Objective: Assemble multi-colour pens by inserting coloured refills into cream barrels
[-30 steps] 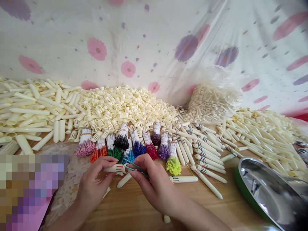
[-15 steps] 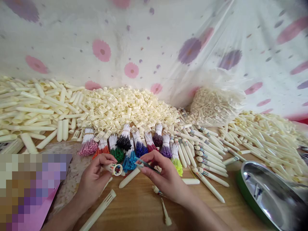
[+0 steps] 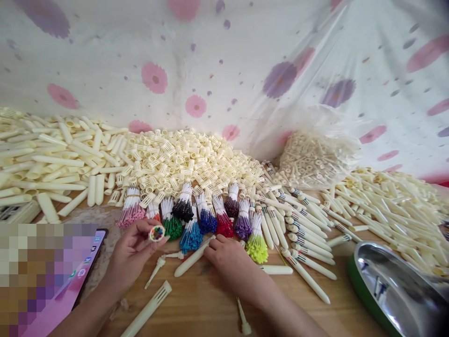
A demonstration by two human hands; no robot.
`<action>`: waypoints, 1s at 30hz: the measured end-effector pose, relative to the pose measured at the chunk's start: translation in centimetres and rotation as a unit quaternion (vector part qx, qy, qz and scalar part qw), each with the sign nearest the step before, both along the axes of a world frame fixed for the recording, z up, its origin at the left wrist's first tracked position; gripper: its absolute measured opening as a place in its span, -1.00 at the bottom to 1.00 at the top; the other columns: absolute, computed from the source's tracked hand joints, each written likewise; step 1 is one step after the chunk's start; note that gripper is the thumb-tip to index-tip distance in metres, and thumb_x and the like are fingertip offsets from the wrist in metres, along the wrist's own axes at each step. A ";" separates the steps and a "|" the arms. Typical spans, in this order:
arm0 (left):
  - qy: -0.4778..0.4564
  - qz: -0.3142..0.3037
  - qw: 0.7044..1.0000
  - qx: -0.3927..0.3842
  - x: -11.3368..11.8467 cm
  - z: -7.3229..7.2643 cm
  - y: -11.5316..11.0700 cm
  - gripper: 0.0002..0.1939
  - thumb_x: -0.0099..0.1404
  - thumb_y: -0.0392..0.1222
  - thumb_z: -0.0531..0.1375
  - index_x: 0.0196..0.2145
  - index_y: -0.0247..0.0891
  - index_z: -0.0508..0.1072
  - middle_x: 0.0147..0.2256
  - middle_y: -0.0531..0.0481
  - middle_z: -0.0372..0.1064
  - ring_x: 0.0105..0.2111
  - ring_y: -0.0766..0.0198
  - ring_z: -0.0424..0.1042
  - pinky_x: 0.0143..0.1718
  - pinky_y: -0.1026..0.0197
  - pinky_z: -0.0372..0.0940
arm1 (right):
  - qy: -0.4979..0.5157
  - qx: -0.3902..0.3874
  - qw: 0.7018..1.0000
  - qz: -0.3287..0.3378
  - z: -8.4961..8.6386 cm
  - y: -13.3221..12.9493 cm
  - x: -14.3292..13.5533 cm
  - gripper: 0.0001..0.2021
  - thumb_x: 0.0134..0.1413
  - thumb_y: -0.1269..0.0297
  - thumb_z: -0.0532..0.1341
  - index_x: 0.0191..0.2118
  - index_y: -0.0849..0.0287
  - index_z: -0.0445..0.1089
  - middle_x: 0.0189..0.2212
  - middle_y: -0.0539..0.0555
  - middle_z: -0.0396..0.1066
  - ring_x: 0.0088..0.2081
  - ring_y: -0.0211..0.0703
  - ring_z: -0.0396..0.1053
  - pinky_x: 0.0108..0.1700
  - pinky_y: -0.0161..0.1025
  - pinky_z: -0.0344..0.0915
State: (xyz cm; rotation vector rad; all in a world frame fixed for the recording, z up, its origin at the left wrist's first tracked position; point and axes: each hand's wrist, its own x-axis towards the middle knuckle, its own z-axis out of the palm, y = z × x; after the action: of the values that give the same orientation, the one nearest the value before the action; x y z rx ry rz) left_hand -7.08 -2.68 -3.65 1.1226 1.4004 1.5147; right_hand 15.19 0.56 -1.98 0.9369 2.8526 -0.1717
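Note:
My left hand [image 3: 135, 248] pinches a cream slotted pen sleeve [image 3: 153, 238]. The open end of the sleeve faces me, and several coloured tips show inside its ring. My right hand [image 3: 226, 262] is low over the table with its fingers curled down, hiding whatever is under them. By its fingertips lies a cream pen barrel [image 3: 191, 260]. Bundles of white refills with coloured ends stand just behind, among them light blue [image 3: 191, 239], red [image 3: 223, 225] and yellow [image 3: 257, 248]. A small pointed cream piece [image 3: 156, 271] rests between the hands.
Cream barrels [image 3: 52, 159] and slotted sleeves [image 3: 189, 159] are heaped at the back. Assembled multicolour pens [image 3: 308, 234] lie right of the bundles. A bag of small parts [image 3: 315, 159], a green-sided metal dish [image 3: 386, 290] and a phone [image 3: 87, 262] flank the work area.
My left hand has turned the sleeve's open end more towards me. My right hand has dropped from beside it to the table, and the thin tweezers-like tool it held is out of sight.

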 end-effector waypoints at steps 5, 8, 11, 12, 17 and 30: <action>0.059 0.083 0.994 -0.028 -0.8 -0.3 0.4 -0.66 -0.10 0.02 0.36 -0.41 -0.20 0.42 -0.49 0.10 0.42 -0.50 0.29 0.42 -0.47 0.29 0.36 | 0.110 0.036 0.993 -0.001 0.4 -0.5 -2.7 -0.97 0.08 0.37 0.19 -0.36 0.18 0.31 -0.39 0.03 0.33 -0.32 -0.12 0.23 -0.36 -0.22 0.16; 0.142 0.066 0.987 0.024 -1.1 -0.5 0.3 -0.68 -0.03 0.07 0.31 -0.39 -0.20 0.46 -0.41 0.05 0.49 -0.40 0.21 0.48 -0.38 0.25 0.40 | 0.119 0.099 0.988 0.021 -0.8 -0.5 -4.9 -0.92 0.03 0.35 0.23 -0.39 0.23 0.32 -0.38 0.09 0.29 -0.30 -0.07 0.19 -0.33 -0.19 0.17; 0.221 0.019 0.972 0.074 -1.3 -0.7 0.0 -0.76 0.09 0.01 0.26 -0.33 -0.17 0.50 -0.32 0.02 0.53 -0.30 0.19 0.50 -0.26 0.22 0.41 | 0.116 0.126 0.985 0.021 -2.1 -0.1 -5.9 -0.93 0.04 0.41 0.21 -0.43 0.24 0.32 -0.40 0.11 0.26 -0.31 -0.07 0.18 -0.33 -0.19 0.18; 0.239 0.008 0.967 0.088 -1.4 -0.7 0.0 -0.78 0.12 -0.02 0.25 -0.31 -0.16 0.50 -0.30 0.01 0.54 -0.28 0.20 0.50 -0.23 0.22 0.41 | 0.118 0.129 0.985 0.015 -2.3 -0.1 -6.0 -0.93 0.05 0.41 0.21 -0.43 0.23 0.32 -0.39 0.12 0.26 -0.31 -0.07 0.17 -0.33 -0.19 0.18; 0.260 0.007 0.960 0.105 -1.5 -0.9 0.0 -0.78 0.17 -0.05 0.21 -0.27 -0.18 0.50 -0.27 -0.03 0.54 -0.27 0.20 0.51 -0.24 0.24 0.42 | 0.100 0.126 0.986 0.033 -2.6 -0.8 -5.9 -0.94 0.06 0.38 0.20 -0.39 0.24 0.33 -0.33 0.13 0.25 -0.29 -0.06 0.17 -0.32 -0.17 0.19; 0.261 0.034 0.962 0.078 -1.6 -1.7 0.3 -0.67 0.12 0.07 0.21 -0.29 -0.23 0.51 -0.27 -0.09 0.54 -0.27 0.14 0.51 -0.20 0.15 0.42 | 0.138 0.040 0.982 0.120 -2.1 -0.9 -7.0 -0.89 0.10 0.28 0.18 -0.28 0.21 0.32 -0.31 0.08 0.33 -0.22 -0.09 0.16 -0.21 -0.16 0.12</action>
State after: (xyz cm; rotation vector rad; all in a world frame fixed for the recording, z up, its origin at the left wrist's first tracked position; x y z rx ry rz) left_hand -8.64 -2.39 -5.30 1.6752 1.6959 1.4545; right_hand 8.21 -0.37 -4.10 0.6154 3.2189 -0.1744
